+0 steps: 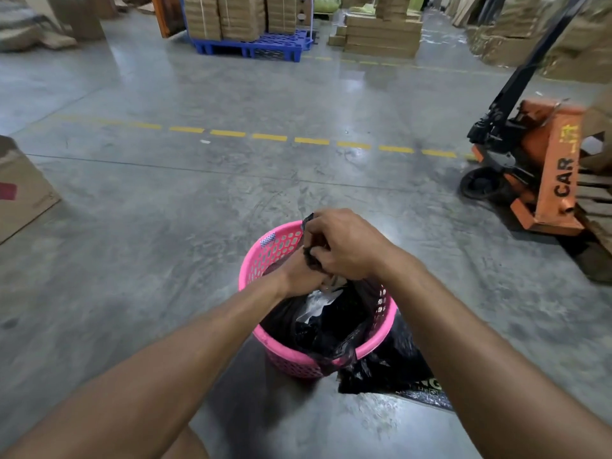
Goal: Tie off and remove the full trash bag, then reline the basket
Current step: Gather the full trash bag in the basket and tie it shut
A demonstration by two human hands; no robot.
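A view looking down from a person's head at both bare forearms reaching forward over a round pink basket (265, 256) with a perforated wall, standing on a grey concrete warehouse floor (198, 200). A black trash bag (331, 323) sits inside the basket, with pale crumpled scraps showing in its open mouth and part of its edge draped over the near rim. The right hand (344, 246) is closed in a fist around gathered black plastic at the far side of the bag's mouth, just above the basket rim. The left hand (303, 276) lies just below and against it, fingers curled into the same bunch of plastic, though how tightly it grips is hidden by the right hand. More black plastic sheeting (390, 369) lies on the floor touching the basket's right side. A dashed yellow line (268, 137) crosses the floor beyond. An orange pallet jack (543, 167) stands to the right, a blue pallet (255, 46) stacked with cardboard boxes is far off, and a cardboard box (20, 190) sits at the left edge
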